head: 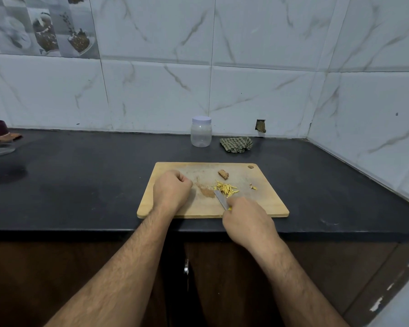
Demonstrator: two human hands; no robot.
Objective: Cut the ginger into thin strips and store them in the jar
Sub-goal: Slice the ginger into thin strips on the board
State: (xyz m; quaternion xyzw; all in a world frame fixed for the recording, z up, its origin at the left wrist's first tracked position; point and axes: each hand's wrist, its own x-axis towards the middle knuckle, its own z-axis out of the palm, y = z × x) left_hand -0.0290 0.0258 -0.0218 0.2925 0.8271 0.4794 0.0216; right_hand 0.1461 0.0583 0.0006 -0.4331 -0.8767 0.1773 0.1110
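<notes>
Yellow ginger strips (226, 188) lie in a small heap near the middle of the wooden cutting board (265, 204). The right hand (248, 220) grips the knife (221, 198), its blade touching the heap at 7 o'clock. The left hand (171, 188) rests on the board as a fist, holding nothing. An uncut ginger piece (223, 174) waits at 12 o'clock. I judge that cutting is half done; the lidded plastic jar (201, 132) beyond the board must be opened afterwards.

Dim, bluish, even indoor light, soft shadows, mild wide-angle bowing at the edges, slight overall softness.
</notes>
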